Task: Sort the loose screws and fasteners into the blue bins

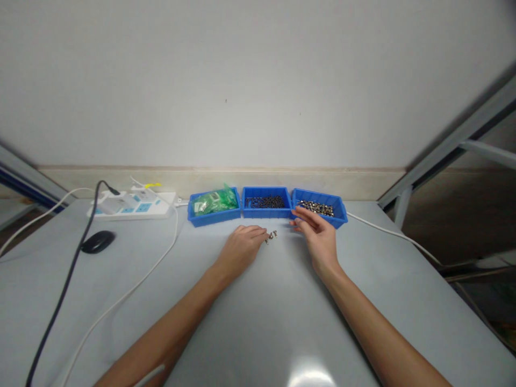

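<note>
Forearms (374, 328) across grey table (258, 322), left grip (242, 247) by metal pieces (275, 234), hold unclear, right grip (323, 239) loosely parted, pale wall (258, 80) behind

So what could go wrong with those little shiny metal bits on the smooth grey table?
The small shiny metal pieces lie loose right by the person's left hand, so a nudge might scatter them across the smooth grey table.

The person's right hand is close to the right blue plastic bin, so a bump could perhaps shift it.

The middle blue plastic bin, with darker parts, sits beside it, so a dropped piece might get mixed in.
</note>
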`<action>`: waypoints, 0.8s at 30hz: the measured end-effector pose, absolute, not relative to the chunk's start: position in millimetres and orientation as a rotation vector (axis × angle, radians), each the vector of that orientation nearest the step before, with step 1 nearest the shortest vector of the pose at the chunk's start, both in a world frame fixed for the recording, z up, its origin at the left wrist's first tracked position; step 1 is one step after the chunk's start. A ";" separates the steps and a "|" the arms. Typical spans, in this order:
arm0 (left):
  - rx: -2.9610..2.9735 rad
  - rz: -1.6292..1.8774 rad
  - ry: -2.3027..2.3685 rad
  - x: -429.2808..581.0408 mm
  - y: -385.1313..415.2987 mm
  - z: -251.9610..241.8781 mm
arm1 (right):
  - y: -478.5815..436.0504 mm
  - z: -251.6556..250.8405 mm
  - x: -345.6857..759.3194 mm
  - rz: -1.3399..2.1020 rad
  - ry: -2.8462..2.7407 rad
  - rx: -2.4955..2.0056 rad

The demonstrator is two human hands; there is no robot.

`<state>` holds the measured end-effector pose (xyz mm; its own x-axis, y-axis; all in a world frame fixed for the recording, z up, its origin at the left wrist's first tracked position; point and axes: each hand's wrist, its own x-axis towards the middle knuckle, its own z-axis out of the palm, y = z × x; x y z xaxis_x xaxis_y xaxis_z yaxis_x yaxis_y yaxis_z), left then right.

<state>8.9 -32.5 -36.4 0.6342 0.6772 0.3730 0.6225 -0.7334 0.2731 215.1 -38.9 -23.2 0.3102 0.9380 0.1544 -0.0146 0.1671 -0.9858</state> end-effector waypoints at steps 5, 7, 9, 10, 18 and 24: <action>2.704 0.718 1.187 5.7 -31.5 -37.0 | -40.4 -22.7 215.1 0.892 -1.048 -1.199; 2.696 0.710 1.210 5.1 -31.8 -35.2 | -40.8 -21.9 215.0 0.894 -1.050 -1.204; 2.684 0.697 1.223 4.6 -32.1 -33.1 | -40.8 -20.8 214.8 0.899 -1.043 -1.206; 2.674 0.692 1.227 4.3 -32.1 -32.2 | -40.7 -20.3 214.6 0.900 -1.042 -1.206; 2.639 0.751 1.238 -2.4 -27.4 -34.7 | -40.0 -19.7 213.8 0.901 -1.036 -1.195; 2.549 0.824 1.206 -5.2 -26.4 -36.9 | -40.9 -19.9 213.0 0.924 -1.037 -1.187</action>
<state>-5.2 -26.4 -36.9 0.5106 0.7620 0.3982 0.6485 -0.6454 0.4036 213.0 -40.9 -19.9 0.2759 0.9513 0.1372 -0.0269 0.1503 -0.9883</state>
